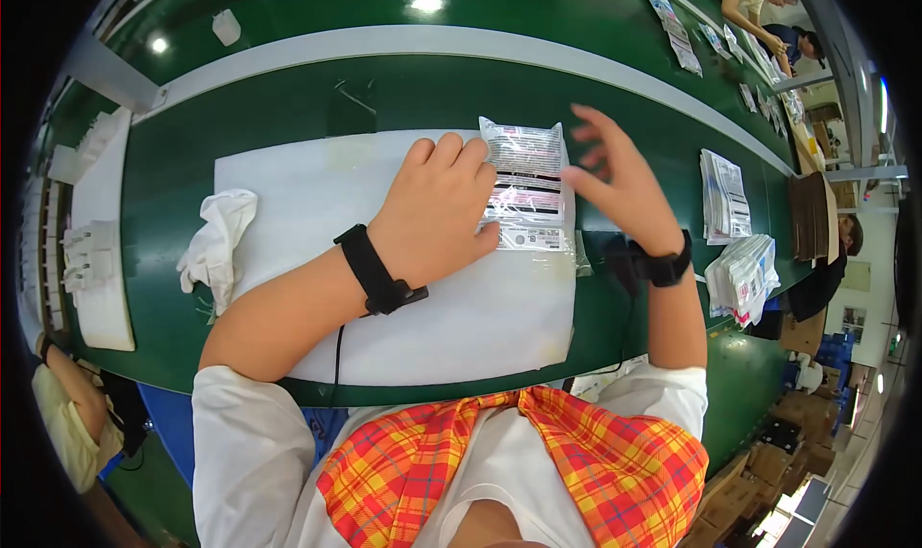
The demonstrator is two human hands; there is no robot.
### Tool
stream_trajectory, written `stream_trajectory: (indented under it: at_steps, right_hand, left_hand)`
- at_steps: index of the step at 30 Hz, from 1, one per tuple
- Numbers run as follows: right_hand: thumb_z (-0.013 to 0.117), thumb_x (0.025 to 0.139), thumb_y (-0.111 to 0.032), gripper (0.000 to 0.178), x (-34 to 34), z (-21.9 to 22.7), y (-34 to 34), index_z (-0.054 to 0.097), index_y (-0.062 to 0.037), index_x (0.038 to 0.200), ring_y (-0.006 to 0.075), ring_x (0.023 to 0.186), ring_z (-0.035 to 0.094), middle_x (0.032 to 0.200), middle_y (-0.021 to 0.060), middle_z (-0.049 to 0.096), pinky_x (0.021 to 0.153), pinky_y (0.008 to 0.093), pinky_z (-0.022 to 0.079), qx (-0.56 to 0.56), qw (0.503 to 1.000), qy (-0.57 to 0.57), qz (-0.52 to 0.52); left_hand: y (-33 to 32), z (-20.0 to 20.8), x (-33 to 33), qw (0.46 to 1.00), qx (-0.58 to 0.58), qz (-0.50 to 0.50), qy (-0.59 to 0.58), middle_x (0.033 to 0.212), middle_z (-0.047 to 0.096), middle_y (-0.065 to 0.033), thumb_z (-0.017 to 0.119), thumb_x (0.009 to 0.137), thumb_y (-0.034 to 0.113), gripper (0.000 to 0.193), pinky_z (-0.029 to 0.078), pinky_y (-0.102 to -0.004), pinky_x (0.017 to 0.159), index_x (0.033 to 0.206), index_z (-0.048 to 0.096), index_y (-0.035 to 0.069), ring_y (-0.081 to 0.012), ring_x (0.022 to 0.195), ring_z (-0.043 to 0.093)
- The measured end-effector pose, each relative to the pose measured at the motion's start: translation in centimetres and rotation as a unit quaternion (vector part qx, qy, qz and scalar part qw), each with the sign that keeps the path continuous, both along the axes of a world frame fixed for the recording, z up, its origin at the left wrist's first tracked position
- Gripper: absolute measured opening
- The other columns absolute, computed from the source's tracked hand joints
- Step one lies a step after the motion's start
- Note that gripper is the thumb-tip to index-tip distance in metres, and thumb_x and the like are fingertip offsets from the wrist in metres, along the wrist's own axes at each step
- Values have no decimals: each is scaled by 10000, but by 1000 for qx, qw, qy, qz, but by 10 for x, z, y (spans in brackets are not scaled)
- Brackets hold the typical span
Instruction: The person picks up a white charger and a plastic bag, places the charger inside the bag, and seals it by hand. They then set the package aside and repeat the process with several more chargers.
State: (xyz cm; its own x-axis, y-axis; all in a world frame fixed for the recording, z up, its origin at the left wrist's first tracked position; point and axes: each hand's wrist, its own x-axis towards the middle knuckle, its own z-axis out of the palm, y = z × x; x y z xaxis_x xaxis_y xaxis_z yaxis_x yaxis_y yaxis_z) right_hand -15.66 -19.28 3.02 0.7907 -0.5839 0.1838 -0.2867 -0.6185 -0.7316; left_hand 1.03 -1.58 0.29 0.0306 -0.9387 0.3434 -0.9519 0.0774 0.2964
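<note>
A clear, glossy plastic packet (pixel 526 178) with printed sheets inside lies on the white mat (pixel 442 327), reaching past the mat's far edge. My left hand (pixel 437 202) is at the packet's left side, its fingers curled and its thumb over the edge. What the fingertips pinch is partly hidden under the hand. Just off the packet's right side, my right hand (pixel 619 183) is raised with fingers and thumb apart, holding nothing. Black bands circle both wrists.
A crumpled white glove (pixel 219 245) lies at the mat's left edge. Stacked packets (pixel 725 197) and a second pile (pixel 742 277) sit to the right on the green table (pixel 403 92). Left stands a board with white pieces (pixel 91 255). Other people work at far right and lower left.
</note>
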Motion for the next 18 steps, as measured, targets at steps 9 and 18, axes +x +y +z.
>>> stream_trajectory:
  at_steps: [9,18]
  right_hand:
    - [714,816,-165,372,103,36,-110,604,-30,1145,123,929,540,1060,43,595,781,289,469,72,894,356,260]
    - [617,884,-398,382,33,4,-243,649,-61,1059,210,898,639,977,64,674,799,351,501,62,962,-80,-254]
  left_hand:
    - [-4,-6,10,998,12,40,37,872,549,-120,657,763,230,235,414,-380,799,738,622,-1,-277,917,500]
    - [-4,-12,15,995,51,47,73,853,573,-132,621,800,240,272,446,-399,793,703,640,-13,-286,913,515]
